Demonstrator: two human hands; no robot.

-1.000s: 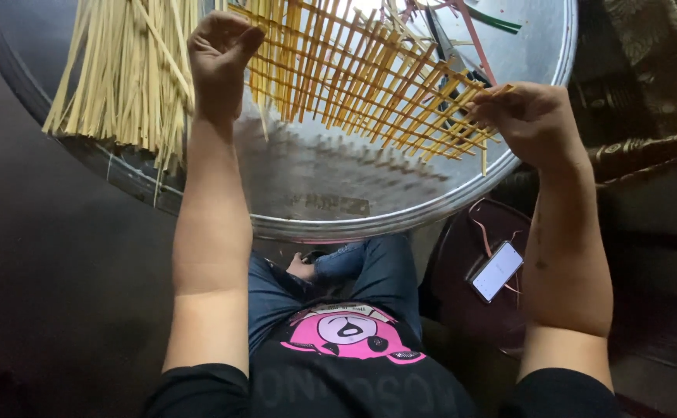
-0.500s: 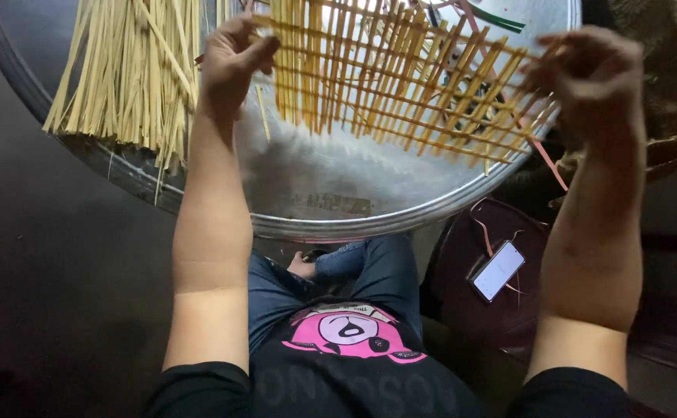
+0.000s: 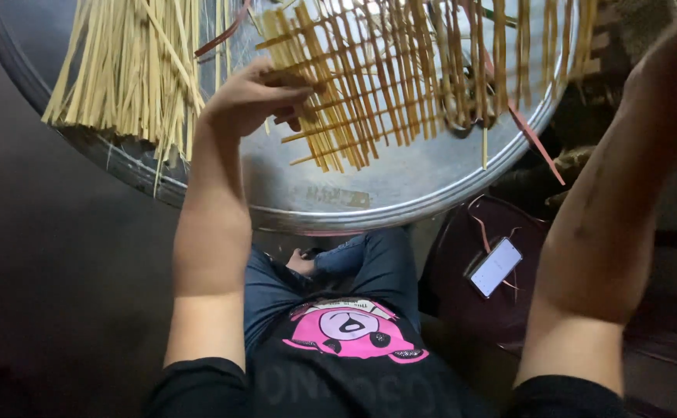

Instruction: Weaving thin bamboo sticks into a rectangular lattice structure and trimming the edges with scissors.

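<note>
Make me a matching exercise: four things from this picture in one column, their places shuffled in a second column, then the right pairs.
Things
1. left hand
2. loose strips
3. phone
4. woven mat

Places
A. on the dark stool, lower right
B. on the round tray, spread over its middle and right
C. bunched at the tray's left edge, ends hanging over the rim
D. at the mat's left edge, fingers on the strips

Pairs: 1-D, 2-C, 3-A, 4-B
</note>
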